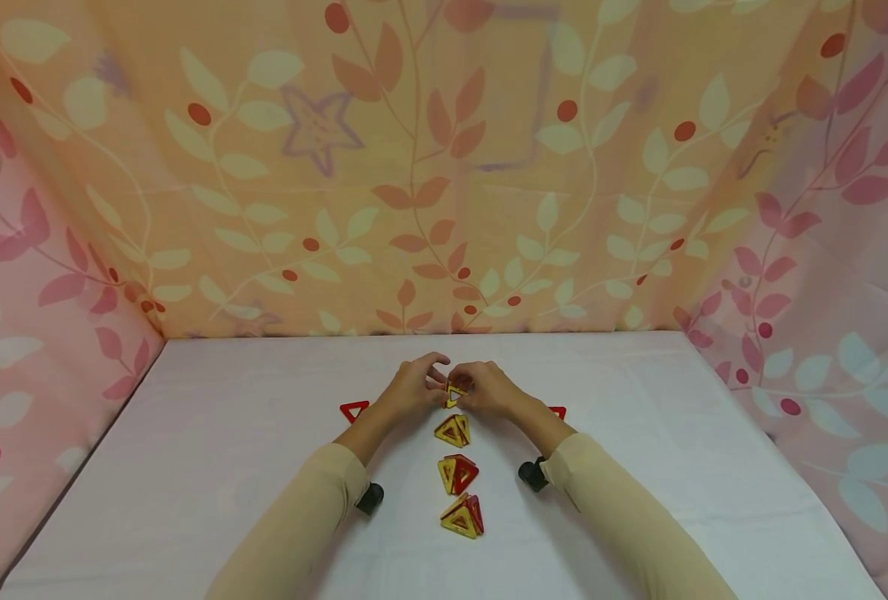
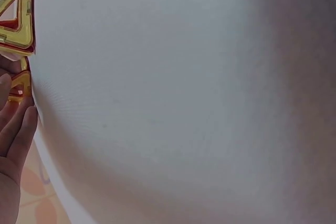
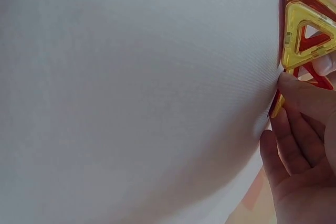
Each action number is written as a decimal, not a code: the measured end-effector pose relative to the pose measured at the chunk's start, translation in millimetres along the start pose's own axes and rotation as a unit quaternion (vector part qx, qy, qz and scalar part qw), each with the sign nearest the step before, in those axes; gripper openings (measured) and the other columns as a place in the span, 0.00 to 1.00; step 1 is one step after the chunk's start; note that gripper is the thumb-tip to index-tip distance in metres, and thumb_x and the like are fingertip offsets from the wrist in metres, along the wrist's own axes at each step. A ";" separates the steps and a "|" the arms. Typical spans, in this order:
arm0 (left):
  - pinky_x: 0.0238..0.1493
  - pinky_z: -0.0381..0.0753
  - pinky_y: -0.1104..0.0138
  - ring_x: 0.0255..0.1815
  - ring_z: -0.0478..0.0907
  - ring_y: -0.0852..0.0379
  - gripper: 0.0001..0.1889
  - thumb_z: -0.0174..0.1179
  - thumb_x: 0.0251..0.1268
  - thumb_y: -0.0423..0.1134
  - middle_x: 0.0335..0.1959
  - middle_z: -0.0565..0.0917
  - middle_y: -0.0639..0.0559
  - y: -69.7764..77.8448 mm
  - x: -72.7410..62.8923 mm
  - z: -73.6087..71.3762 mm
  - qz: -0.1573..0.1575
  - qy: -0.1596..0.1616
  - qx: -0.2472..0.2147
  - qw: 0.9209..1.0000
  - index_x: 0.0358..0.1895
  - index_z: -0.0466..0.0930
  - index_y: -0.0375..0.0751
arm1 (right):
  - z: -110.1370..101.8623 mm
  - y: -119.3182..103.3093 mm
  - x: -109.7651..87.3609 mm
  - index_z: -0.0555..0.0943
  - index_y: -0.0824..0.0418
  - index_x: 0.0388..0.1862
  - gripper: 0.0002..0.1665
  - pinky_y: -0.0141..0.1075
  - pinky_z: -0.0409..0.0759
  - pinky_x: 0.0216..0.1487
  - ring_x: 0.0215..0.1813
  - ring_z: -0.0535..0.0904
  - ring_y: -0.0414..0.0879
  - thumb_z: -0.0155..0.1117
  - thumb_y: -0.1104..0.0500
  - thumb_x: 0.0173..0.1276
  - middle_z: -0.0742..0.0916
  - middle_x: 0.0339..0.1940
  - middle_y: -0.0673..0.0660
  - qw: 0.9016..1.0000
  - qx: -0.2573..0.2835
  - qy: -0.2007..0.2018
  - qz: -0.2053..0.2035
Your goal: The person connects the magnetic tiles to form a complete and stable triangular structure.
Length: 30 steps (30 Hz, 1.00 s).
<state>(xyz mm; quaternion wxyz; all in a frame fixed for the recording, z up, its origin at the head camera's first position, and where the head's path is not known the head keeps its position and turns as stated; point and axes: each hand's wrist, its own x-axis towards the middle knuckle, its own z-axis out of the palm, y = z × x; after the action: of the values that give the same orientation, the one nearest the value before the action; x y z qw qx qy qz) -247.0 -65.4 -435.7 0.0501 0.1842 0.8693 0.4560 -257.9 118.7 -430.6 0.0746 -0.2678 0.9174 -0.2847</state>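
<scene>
Both hands meet at the far end of a row of magnetic triangle tile pyramids. Between them stands a small build of red and yellow triangle tiles [image 1: 450, 400], partly covered by fingers. My left hand [image 1: 411, 390] holds it from the left; in the left wrist view the thumb is in front of an orange-looking tile, other fingers behind. From the right, my right hand [image 1: 489, 389] pinches the same build, its thumb [image 3: 304, 95] against a red and yellow edge. Closest to the hands is a yellow-faced pyramid [image 1: 450, 428].
Two more red and yellow pyramids, one in the middle [image 1: 447, 475] and one nearest [image 1: 459, 525], continue the row toward me. A red triangle tile [image 1: 355, 406] lies left of the hands, another [image 1: 560, 411] beyond the right forearm. Patterned curtains [image 1: 444, 250] surround the white table [image 1: 226, 458].
</scene>
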 end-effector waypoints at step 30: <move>0.50 0.83 0.59 0.44 0.86 0.49 0.24 0.69 0.59 0.27 0.42 0.85 0.44 1.4 -1.5 -0.1 -0.016 -0.006 0.001 1.000 0.59 0.74 0.33 | -24.1 8.7 -14.4 0.81 0.69 0.54 0.19 0.46 0.79 0.56 0.49 0.81 0.52 0.67 0.69 0.63 0.86 0.48 0.61 0.998 0.013 -0.022 -0.050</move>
<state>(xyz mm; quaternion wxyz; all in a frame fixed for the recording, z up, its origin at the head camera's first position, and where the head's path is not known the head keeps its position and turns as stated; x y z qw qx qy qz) -245.3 -65.4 -434.7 0.0623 0.1730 0.8722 0.4532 -256.6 144.1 -415.7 0.0843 -0.3189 0.8970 -0.2944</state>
